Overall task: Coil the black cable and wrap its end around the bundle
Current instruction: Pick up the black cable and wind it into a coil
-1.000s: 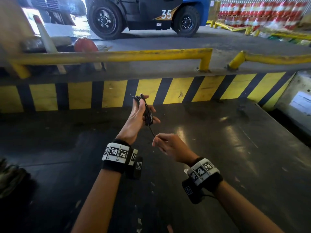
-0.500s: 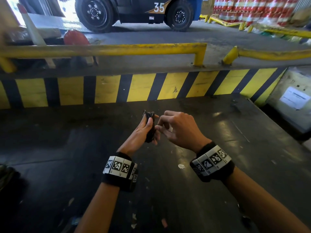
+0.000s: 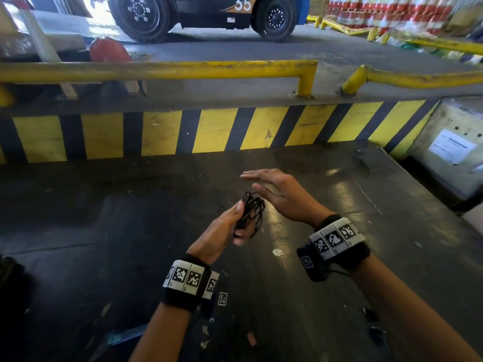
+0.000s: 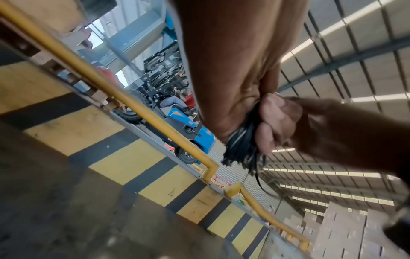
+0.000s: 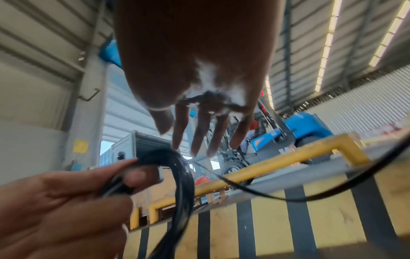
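A thin black cable, coiled into a small bundle (image 3: 252, 212), hangs in the air above a dark metal platform (image 3: 130, 244). My left hand (image 3: 230, 226) grips the bundle (image 4: 241, 143) between thumb and curled fingers. My right hand (image 3: 277, 189) hovers just to the right of the coil with straight, spread fingers (image 5: 199, 133) and holds nothing. In the right wrist view the coil (image 5: 182, 184) loops down from the left hand (image 5: 73, 196), and a loose thin strand (image 5: 266, 194) trails off to the right.
A yellow-and-black striped wall (image 3: 209, 131) with a yellow rail (image 3: 162, 70) on top bounds the platform's far side. Beyond it a forklift (image 3: 203, 14) stands on the floor. A white cabinet (image 3: 449, 145) is at the right; small debris (image 3: 277, 252) lies on the platform.
My right hand has let go of the cable and pulled away to the right with fingers spread. The left hand has lowered a little and still holds the coil.
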`<action>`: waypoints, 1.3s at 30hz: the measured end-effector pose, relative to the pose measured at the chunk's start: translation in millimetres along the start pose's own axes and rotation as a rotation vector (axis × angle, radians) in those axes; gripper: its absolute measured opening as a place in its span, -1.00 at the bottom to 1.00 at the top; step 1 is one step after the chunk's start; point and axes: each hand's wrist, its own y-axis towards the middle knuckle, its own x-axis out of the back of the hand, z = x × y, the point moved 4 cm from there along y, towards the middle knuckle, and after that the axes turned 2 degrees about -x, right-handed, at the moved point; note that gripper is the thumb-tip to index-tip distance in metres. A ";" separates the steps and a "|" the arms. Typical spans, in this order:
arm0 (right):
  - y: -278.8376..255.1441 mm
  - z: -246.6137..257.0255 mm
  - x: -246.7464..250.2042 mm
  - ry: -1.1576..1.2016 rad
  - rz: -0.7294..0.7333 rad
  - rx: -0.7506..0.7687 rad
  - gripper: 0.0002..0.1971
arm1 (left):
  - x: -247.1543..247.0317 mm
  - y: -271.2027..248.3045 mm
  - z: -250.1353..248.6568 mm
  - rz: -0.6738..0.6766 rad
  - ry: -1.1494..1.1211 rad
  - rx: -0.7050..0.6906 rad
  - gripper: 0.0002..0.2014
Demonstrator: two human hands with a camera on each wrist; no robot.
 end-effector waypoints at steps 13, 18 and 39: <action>-16.9 1.6 -42.4 0.590 -0.231 -0.162 -0.60 | 1.1 -3.1 -20.9 -0.074 -0.243 -0.104 -0.54; -17.6 1.7 -46.2 0.571 -0.414 -0.210 -0.71 | -4.4 -2.1 -19.9 -0.109 -0.281 -0.150 -0.55; -20.8 -11.1 -12.2 0.193 -0.356 -0.146 -0.57 | 3.1 22.9 -42.2 -0.359 0.461 -0.272 -0.77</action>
